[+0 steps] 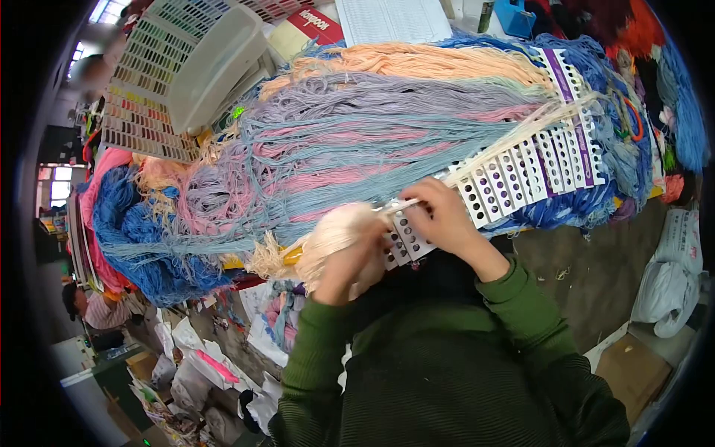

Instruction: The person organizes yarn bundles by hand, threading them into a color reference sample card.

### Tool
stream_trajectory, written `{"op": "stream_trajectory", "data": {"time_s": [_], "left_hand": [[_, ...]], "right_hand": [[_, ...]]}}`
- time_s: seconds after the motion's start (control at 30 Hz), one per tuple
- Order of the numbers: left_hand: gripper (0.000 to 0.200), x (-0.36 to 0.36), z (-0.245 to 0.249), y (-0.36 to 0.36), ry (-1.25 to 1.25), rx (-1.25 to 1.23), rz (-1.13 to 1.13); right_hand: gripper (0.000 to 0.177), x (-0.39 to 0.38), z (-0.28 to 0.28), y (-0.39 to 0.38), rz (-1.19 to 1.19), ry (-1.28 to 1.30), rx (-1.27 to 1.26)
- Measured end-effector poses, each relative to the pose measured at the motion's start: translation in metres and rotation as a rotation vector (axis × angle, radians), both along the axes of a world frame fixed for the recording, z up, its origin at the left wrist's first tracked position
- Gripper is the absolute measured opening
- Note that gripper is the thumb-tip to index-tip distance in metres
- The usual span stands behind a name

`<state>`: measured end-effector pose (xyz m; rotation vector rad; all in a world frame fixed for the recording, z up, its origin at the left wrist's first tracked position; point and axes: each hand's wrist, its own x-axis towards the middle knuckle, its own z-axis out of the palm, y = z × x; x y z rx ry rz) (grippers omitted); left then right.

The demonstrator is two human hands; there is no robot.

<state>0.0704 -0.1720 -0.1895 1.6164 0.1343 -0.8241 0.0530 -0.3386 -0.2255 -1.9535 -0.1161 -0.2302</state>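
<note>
My left hand (pixel 348 261) is closed around a thick bundle of cream embroidery thread (pixel 339 232) near the table's front edge; some of its fingers are hidden by the strands. My right hand (pixel 447 220) pinches cream strands just to the right, over the punched thread cards (pixel 488 190). These white cards have rows of round holes and lie side by side, slanting up to the right. More cream strands (pixel 514 138) run diagonally across the upper cards. Next to the cards spread long skeins of blue and pink thread (pixel 372 160), lavender thread (pixel 328 100) and peach thread (pixel 439 63).
Dark blue yarn (pixel 126 216) is heaped at the left end. Behind stand a color chart (pixel 138 108), a white plastic bin (pixel 212 71), a red notebook (pixel 309 28) and a blue tape dispenser (pixel 514 16). A plastic bag (pixel 666 290) lies at right. Another person (pixel 104 309) is at lower left.
</note>
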Motion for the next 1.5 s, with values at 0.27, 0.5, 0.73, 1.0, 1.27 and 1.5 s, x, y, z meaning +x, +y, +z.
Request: {"op": "stream_trajectory", "data": {"time_s": [0.27,0.5,0.73,1.0,1.27,1.5], "left_hand": [[0.028,-0.025,0.055,0.202,-0.002,-0.57,0.507],[0.032,-0.053,0.108,0.226,-0.187,-0.222,0.94],[0.051,-0.078,0.064,0.074,0.24,-0.676,0.533],[0.056,-0.071,0.058,0.032,0.267,-0.829,0.235],[0.041,-0.074,0.043,0.024,0.226,-0.801,0.231],[0.038,-0.075,0.047,0.02,0.304,-0.852,0.295]], "right_hand": [[0.035,-0.003,0.001,0.012,-0.025,0.008,-0.316],[0.035,-0.007,0.002,0.016,-0.011,0.003,-0.346],[0.01,-0.031,0.026,0.031,-0.002,-0.086,-0.033],[0.009,-0.059,0.066,0.05,0.285,0.624,0.897],[0.011,-0.058,0.071,0.042,0.238,0.662,1.041],[0.009,-0.063,0.069,0.045,0.278,0.638,0.978]]}}
